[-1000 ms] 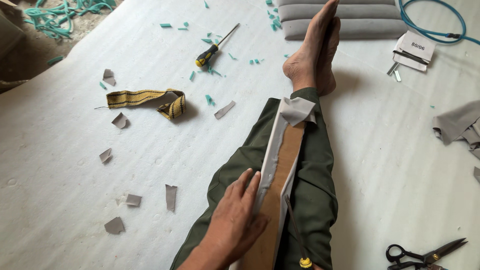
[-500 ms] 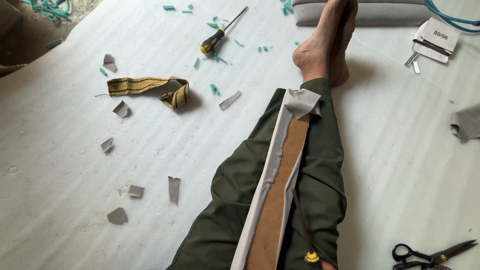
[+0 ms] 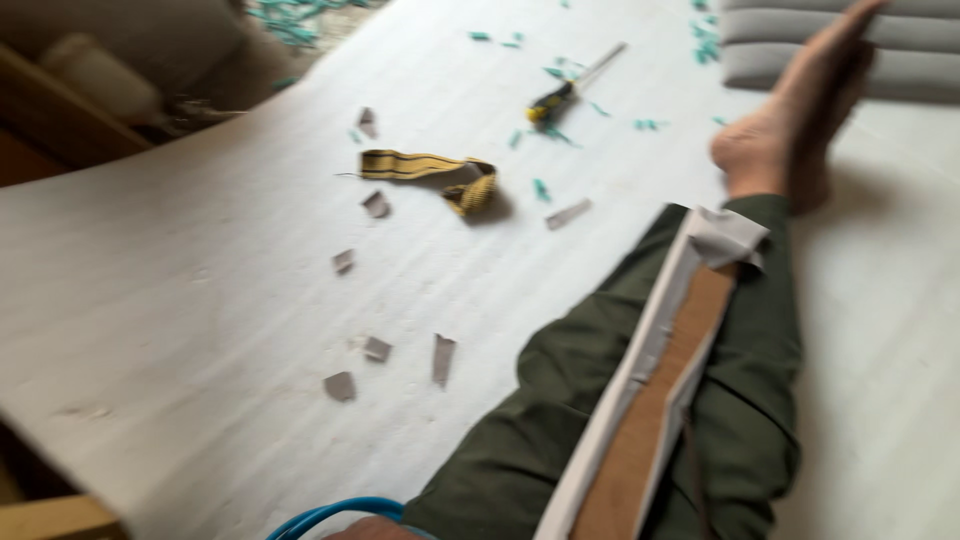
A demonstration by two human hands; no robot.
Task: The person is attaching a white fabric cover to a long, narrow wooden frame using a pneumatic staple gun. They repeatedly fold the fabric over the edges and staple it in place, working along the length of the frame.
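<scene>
A long brown wooden strip (image 3: 650, 430) with grey fabric (image 3: 725, 235) folded along its edge and over its far end lies on my outstretched leg in dark green trousers (image 3: 540, 400). My bare foot (image 3: 790, 130) rests at the far end. At the bottom edge only a sliver of a hand shows, probably my left hand (image 3: 365, 530), right by a curved blue cable (image 3: 330, 515). Whether it grips the cable cannot be told. My right hand is out of view. The picture is blurred.
On the white sheet (image 3: 200, 250) lie a yellow-and-black strap (image 3: 430, 170), a yellow-handled screwdriver (image 3: 560, 95), several grey fabric scraps (image 3: 443, 358) and teal snippets (image 3: 540, 188). A grey ribbed cushion (image 3: 900, 60) sits beyond the foot. Wooden furniture (image 3: 60, 110) stands at the left.
The hand that rested on the strip a second ago has left it. The view has swung left; the scissors at the right are out of frame, and the blue cable has come in at the bottom.
</scene>
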